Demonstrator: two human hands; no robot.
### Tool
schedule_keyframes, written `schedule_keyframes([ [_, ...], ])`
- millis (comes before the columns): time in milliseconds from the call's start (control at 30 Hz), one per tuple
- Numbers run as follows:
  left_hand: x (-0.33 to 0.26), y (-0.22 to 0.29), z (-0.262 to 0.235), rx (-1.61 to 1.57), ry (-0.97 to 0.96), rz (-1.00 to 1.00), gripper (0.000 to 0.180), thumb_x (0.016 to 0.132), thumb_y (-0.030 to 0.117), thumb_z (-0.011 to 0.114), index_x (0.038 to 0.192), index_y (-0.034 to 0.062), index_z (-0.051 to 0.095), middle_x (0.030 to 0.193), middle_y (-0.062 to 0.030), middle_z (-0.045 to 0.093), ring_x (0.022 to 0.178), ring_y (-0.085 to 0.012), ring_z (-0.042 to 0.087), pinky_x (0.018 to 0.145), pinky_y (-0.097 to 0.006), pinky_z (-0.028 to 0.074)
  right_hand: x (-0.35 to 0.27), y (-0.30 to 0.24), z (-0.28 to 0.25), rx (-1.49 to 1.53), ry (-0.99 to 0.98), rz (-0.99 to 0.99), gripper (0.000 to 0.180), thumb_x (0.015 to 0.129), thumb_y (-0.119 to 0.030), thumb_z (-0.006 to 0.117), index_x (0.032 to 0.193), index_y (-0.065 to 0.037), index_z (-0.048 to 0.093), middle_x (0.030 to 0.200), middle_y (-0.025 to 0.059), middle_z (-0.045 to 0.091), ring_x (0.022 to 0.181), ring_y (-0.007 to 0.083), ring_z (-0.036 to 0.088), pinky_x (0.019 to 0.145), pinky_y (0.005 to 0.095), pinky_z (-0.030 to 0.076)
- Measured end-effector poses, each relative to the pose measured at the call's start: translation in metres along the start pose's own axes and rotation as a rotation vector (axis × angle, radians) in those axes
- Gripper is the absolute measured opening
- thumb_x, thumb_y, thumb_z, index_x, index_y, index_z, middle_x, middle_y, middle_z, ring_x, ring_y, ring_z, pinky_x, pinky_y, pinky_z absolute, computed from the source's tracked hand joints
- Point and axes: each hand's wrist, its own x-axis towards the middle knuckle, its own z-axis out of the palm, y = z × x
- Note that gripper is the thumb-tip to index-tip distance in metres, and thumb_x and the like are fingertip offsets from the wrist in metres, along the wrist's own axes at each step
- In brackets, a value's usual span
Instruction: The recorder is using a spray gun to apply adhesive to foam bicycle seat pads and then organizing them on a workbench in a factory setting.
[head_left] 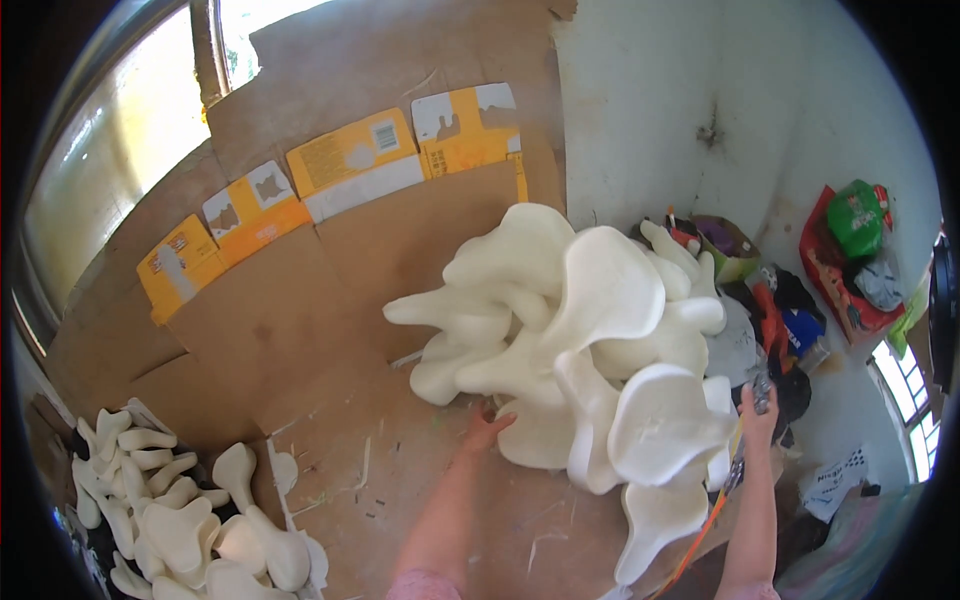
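A large heap of cream-white foam saddle pads (612, 285) rises in front of me on a cardboard-covered surface. My left hand (487, 428) is at the heap's lower left, with its thumb and fingers closed at the edge of a low foam saddle pad (535, 443); part of the fingers is hidden. To the right of the heap, my right hand (760, 415) is closed around a small grey metal tool (763, 388) that resembles a spray gun. Below that hand, an orange hose (705, 535) runs toward the lower edge.
More foam saddle pads (170, 505) lie piled at the lower left. Cardboard sheets (400, 240) with yellow carton pieces line the back. Bags and a small box (735, 262) crowd the right corner, below a hanging red bag (835, 290). Scraps dot the cardboard.
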Motion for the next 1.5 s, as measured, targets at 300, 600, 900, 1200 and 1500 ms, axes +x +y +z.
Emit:
schedule_keyframes([
  [300,-0.046,-0.031,-0.012,-0.186,0.003,-0.206,0.048,0.078,0.013,0.069,0.124,0.0054,0.058,0.115,-0.0097,0.064,0.104,-0.0205,0.061,0.088,-0.034,0.048,-0.101,-0.104,0.079,-0.433,-0.625,-0.255,0.068,0.076,-0.024,0.075,0.129,0.006,0.044,0.117,0.0249,0.058,0.107,0.0378,0.058,0.094,0.0394,0.046],
  [600,-0.307,-0.045,-0.165,0.037,0.575,-0.204,0.050,0.080,0.003,0.065,0.129,0.0030,0.052,0.115,-0.0131,0.061,0.101,-0.0213,0.060,0.087,-0.033,0.049,-0.247,-0.196,0.125,0.040,-1.195,0.126,0.059,0.084,-0.027,0.068,0.130,0.001,0.046,0.112,0.0213,0.060,0.100,0.0295,0.060,0.090,0.0345,0.046],
  [900,-0.417,-0.011,-0.228,-0.224,1.175,0.472,0.050,0.088,0.001,0.054,0.136,-0.0023,0.040,0.131,-0.0159,0.048,0.114,-0.0243,0.051,0.097,-0.036,0.043,-0.268,-0.287,0.088,0.755,-1.534,0.090,0.050,0.090,-0.014,0.063,0.135,-0.003,0.044,0.103,0.0048,0.062,0.090,0.0108,0.059,0.080,0.0279,0.049],
  [1200,-0.380,0.057,-0.264,-0.396,0.988,0.563,0.048,0.091,0.007,0.054,0.136,-0.0003,0.040,0.125,-0.0147,0.053,0.109,-0.0237,0.056,0.093,-0.035,0.047,-0.270,-0.341,0.012,0.531,-1.660,-0.232,0.047,0.080,-0.002,0.070,0.124,-0.002,0.053,0.091,0.0051,0.065,0.079,0.0125,0.061,0.072,0.0280,0.050],
  [1500,-0.348,-0.002,-0.260,-0.484,0.867,0.367,0.046,0.090,0.002,0.053,0.134,-0.0018,0.042,0.125,-0.0134,0.053,0.108,-0.0221,0.056,0.092,-0.033,0.047,-0.273,-0.333,-0.019,0.664,-1.490,0.086,0.049,0.081,-0.004,0.070,0.126,0.000,0.052,0.090,0.0056,0.065,0.077,0.0113,0.060,0.070,0.0263,0.050],
])
